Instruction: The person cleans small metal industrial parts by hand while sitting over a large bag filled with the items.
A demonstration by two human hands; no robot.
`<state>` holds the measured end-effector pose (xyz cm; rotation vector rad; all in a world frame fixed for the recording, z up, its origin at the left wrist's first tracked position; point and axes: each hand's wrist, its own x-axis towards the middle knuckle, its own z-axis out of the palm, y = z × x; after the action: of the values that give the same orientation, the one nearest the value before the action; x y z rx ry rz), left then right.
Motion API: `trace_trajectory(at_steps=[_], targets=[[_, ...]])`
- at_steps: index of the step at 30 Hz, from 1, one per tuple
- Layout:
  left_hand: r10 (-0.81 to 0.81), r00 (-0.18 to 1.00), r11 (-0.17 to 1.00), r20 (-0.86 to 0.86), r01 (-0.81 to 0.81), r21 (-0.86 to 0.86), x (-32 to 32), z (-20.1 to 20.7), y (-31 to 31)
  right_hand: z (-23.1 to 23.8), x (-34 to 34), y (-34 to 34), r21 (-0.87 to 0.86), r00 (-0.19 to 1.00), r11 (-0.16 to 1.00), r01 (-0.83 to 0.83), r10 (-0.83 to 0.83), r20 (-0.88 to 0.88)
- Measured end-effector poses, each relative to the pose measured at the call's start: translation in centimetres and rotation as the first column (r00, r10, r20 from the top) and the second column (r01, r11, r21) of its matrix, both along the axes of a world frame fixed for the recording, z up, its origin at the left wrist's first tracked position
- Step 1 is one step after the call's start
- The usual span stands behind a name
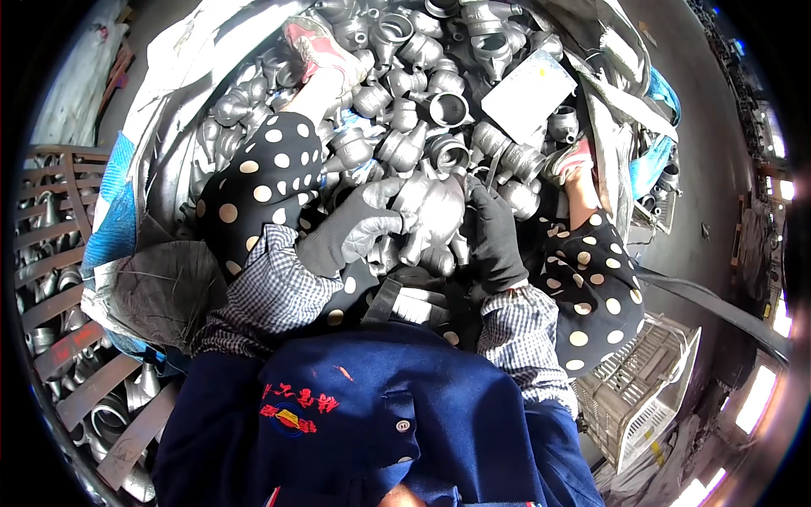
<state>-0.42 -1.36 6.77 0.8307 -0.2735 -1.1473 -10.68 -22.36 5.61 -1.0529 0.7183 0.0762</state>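
As I watch from afar through the head view, the left hand [353,230] bends inward, its grip closed on a grey metal casting [432,211] over a heap of similar parts [401,150], while the right hand [497,237] points forward along the casting's right side, its hold unclear to me.

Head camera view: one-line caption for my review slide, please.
Rounded silvery-grey metal casting between a person's grey-gloved left hand and grey-gloved right hand, above a heap of similar castings.
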Motion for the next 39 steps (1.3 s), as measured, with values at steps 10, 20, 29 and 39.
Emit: trace_trajectory(at_steps=[10,20,29,39], targets=[[0.152,0.986,0.986,0.066,-0.156,0.061,0.1,-1.8,-0.1,1.1,1.2,5.1,-0.475,0.99,0.879,0.042,0.027,0.137],[0.183,0.942,0.982,-0.282,-0.185,0.019,0.2,-3.9,0.8,2.7,0.1,4.6,-0.634,0.957,0.764,-0.116,0.256,0.134],[0.172,0.984,0.984,-0.054,-0.17,0.047,0.1,-1.9,0.3,0.8,0.7,5.1,-0.594,0.977,0.804,0.012,0.117,0.179],[0.181,0.981,0.98,0.065,-0.185,0.076,-1.0,-1.7,-0.4,1.6,2.5,4.6,-0.49,0.995,0.872,-0.002,0.052,0.088]])
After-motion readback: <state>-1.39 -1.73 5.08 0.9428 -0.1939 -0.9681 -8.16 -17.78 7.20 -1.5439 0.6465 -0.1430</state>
